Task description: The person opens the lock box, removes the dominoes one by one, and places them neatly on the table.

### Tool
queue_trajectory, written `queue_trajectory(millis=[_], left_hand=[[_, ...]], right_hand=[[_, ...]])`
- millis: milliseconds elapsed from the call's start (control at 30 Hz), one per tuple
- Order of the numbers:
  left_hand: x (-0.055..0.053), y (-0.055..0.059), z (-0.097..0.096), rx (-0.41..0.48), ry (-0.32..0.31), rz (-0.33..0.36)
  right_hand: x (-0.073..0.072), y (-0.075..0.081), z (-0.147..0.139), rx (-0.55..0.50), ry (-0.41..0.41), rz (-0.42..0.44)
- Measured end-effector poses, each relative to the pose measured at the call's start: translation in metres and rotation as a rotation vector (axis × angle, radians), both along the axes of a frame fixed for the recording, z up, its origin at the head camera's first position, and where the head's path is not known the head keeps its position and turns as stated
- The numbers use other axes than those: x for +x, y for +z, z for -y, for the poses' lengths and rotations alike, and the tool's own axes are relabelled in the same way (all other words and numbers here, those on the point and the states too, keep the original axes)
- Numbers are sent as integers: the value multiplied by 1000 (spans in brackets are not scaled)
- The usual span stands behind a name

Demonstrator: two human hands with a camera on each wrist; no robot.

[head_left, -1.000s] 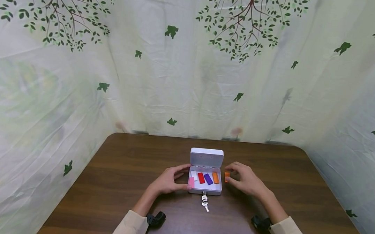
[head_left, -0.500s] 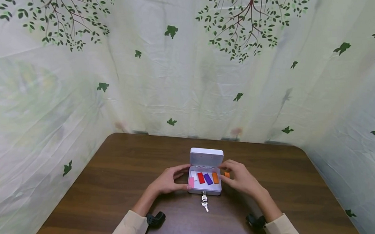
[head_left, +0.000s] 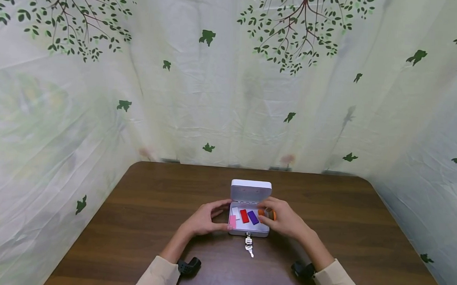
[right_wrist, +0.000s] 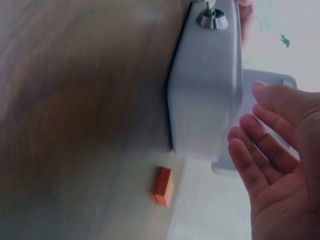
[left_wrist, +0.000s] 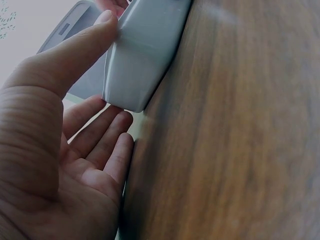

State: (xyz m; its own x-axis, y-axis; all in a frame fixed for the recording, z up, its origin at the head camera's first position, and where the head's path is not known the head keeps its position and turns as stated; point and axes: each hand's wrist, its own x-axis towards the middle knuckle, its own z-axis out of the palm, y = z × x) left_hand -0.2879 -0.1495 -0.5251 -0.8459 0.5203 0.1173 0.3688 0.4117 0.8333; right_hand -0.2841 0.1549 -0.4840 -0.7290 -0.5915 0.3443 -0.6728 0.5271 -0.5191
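Observation:
A small white cash box (head_left: 249,234) stands on the table with its lid (head_left: 251,190) raised. My left hand (head_left: 206,220) holds the box at its left side, thumb by the front corner and fingers at the rear one. My right hand (head_left: 287,219) hovers over the right rim, thumb and fingers apart. Below those fingers lies an orange block (head_left: 260,212), partly covered. Inside the box are also a red block (head_left: 245,216), a purple block (head_left: 253,217), a pink block (head_left: 232,221) and a white block (head_left: 235,212). Another orange block (right_wrist: 164,187) lies on the table beyond the box's right side.
Keys (head_left: 249,247) hang from the lock (right_wrist: 212,19) on the front of the box. The brown wooden table (head_left: 180,187) stretches around it to rounded far corners. A pale curtain (head_left: 230,96) with printed leaves hangs behind the table.
My right hand has moved left, from beside the orange block on the table to over the box's right part. The left hand stays at the box. The blocks keep their places.

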Motion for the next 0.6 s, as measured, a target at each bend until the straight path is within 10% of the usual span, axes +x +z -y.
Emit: queue_trajectory(millis=[600], left_hand=[[1, 3, 0, -7, 4, 12]], right_hand=[[-2, 1, 20, 99, 12, 83]])
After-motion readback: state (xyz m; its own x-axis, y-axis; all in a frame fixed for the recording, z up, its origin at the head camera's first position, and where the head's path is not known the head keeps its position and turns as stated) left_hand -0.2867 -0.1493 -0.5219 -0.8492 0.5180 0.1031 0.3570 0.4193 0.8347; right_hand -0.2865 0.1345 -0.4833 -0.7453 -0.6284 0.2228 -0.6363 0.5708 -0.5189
